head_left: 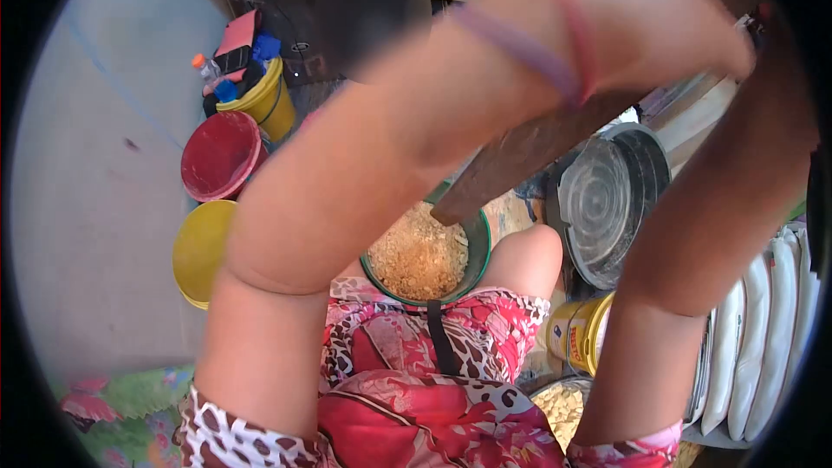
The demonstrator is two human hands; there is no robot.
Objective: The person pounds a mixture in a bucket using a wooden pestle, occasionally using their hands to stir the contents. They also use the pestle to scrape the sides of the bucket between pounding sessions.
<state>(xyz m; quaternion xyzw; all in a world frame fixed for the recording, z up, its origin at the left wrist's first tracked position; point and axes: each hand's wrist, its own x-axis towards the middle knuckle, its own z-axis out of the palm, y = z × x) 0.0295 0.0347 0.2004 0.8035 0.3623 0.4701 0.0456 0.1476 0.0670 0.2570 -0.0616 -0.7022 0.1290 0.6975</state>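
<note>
My left hand (667,22) is raised at the upper right, two bands around its wrist, bent over a thick wooden pole (529,152). The fingers are mostly hidden, but the pole runs up into its grip. The lower end of the pole slants down over a green-rimmed bucket (484,247) between my knees. Coarse yellowish crumbly meal (416,256) lies inside this bucket. Beyond the right forearm (724,199), my right hand (767,43) is lost in shadow near the view's upper right edge, close to the pole's line.
On the left stand a red bucket (221,156), a yellow container (201,251) and a filled yellow bucket (270,104). A large black basin (598,199) leans at right, above a yellow tub (589,334). Pale pieces (559,407) fill a container below. Packed white bags (754,342) line the right side.
</note>
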